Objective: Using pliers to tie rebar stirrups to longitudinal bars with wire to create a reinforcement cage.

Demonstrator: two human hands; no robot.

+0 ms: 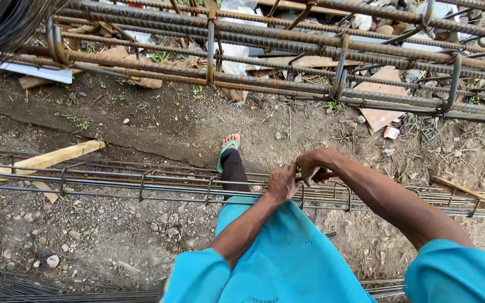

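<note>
Both hands (298,175) on the rebar cage (141,182).

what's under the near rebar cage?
Under the long grey steel rebar cage: gravelly dirt ground, a pale wooden plank and a green-sandalled foot. Ground beneath the hands is hidden.
</note>
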